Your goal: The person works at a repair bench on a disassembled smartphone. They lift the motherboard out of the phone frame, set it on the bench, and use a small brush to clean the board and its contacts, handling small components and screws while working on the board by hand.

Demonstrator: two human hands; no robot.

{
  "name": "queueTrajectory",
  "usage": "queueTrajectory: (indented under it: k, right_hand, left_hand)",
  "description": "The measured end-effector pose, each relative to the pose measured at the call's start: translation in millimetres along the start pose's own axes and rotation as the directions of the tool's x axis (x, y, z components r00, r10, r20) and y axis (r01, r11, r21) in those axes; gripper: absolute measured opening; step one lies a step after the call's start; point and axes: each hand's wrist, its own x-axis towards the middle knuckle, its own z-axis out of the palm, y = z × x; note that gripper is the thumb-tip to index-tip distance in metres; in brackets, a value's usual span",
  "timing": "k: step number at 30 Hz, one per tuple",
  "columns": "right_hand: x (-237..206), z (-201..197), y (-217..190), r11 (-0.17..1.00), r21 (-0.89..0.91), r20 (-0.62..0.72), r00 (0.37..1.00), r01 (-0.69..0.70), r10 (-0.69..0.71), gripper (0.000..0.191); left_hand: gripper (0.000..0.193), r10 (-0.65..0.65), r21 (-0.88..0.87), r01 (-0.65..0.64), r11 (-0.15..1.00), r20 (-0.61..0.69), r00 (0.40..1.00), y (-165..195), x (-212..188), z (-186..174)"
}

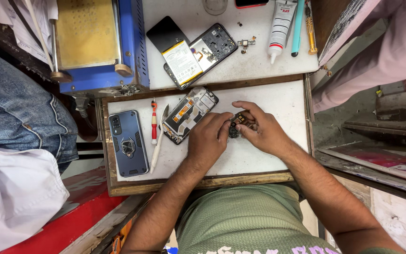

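My left hand (206, 140) and my right hand (259, 129) meet over the white work board (278, 101), fingers pinched together on a small dark phone part with an orange flex strip (237, 121). Just left of my left hand lies an opened phone frame (190, 113) showing its inner boards, tilted diagonally. Most of the small part is hidden by my fingers.
A phone in a dark ring case (128, 142), a red-handled screwdriver (154, 121) and a white pry tool (158, 146) lie at the board's left. Behind are another opened phone with battery (198, 54), a glue tube (279, 29), a blue machine (97, 42). A seated person's jeans (15, 108) are left.
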Motion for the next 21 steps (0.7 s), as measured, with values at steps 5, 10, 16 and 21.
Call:
queueTrajectory:
  k: [5,10,16,21]
  right_hand:
    - [0,-2,-1,0.998,0.024,-0.004,0.998,-0.056,0.056,0.058]
    - [2,-1,12,0.972,0.148,-0.009,0.982,-0.185,0.189,0.044]
    - [1,-2,28,0.943,0.326,-0.075,0.993,-0.066,0.096,0.033]
    - [-1,1,29,0.968,0.242,-0.075,0.994,-0.061,0.082,0.034]
  left_hand:
    - [0.02,0.029,0.006,-0.028,1.0,-0.051,0.998,0,2,4]
    - [0.02,0.036,-0.002,-0.036,0.999,-0.064,0.997,-3,2,5]
    - [0.02,-0.012,-0.084,0.006,0.996,-0.066,0.998,-5,-1,9]
    - [0.021,-0.051,-0.165,0.034,0.986,-0.098,0.994,-5,-4,12]
